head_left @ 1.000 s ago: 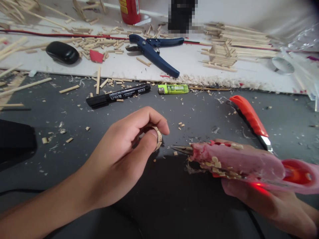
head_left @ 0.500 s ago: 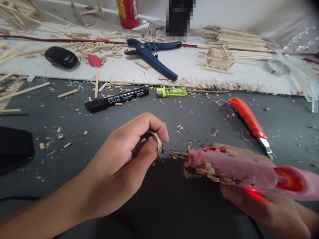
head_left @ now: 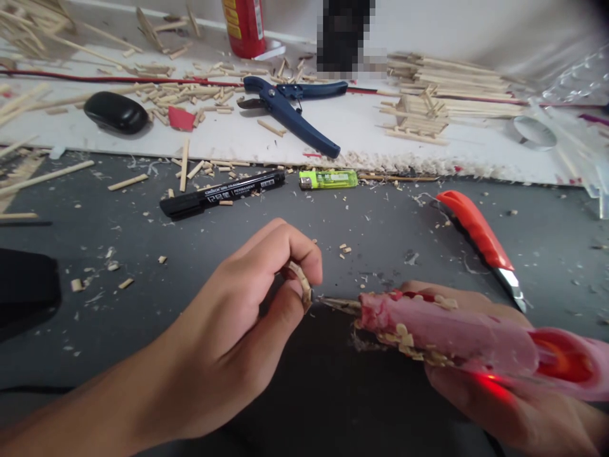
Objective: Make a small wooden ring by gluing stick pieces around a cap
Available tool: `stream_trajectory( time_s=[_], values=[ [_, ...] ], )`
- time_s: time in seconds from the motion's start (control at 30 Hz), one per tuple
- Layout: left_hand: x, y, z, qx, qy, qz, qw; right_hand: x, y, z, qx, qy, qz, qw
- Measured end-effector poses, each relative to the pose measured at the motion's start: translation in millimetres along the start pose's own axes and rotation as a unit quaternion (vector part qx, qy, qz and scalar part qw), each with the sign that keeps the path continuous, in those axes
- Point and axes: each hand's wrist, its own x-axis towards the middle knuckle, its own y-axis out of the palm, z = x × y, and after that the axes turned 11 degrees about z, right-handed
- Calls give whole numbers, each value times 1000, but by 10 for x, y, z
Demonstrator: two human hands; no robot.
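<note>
Between thumb and curled index finger, my left hand [head_left: 257, 317] pinches a small wooden ring [head_left: 302, 282] made of short pieces; much of it is hidden behind the fingers. My right hand [head_left: 476, 381] is wrapped round a pink hot glue gun [head_left: 451, 330] from below, its fingers mostly out of sight. Wood chips cling to the gun's sides, and a red light glows low on its body. The metal nozzle points left, its tip at or very close to the ring's right edge; whether they touch, I cannot tell.
Behind the hands lie a black marker [head_left: 223, 193] and a green lighter [head_left: 328, 179]. A red-handled cutter [head_left: 476, 228] is at right. Blue pruning shears [head_left: 295, 114], a black mouse-shaped object [head_left: 115, 112] and wooden sticks [head_left: 457, 82] rest on the white board [head_left: 356, 136].
The glue gun has shifted slightly right and down in view. My left hand has tilted a little, turning the ring; both hands keep their holds.
</note>
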Motion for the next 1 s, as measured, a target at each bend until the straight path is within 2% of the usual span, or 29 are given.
stream_trajectory(
  time_s=[0.1, 0.2, 0.43, 0.6, 0.8, 1.0],
  values=[
    [9, 22, 10, 3, 27, -10, 1000, -22, 16, -44, -48, -26, 24, 998],
    [-1, 30, 22, 5, 47, -9, 999, -18, 17, -75, -34, -60, 35, 997],
    [-66, 16, 42, -5, 79, 11, 997, -1, -14, -70, -31, -81, 61, 994],
    [-45, 42, 76, -21, 91, 12, 996, 9, -22, -31, -52, -108, 47, 992],
    [-37, 38, 105, -20, 105, 10, 994, 44, -54, 32, -78, -87, 49, 992],
    [-30, 39, 102, -13, 108, 10, 994, -59, -1, -73, -90, -99, 0, 991]
  ],
)
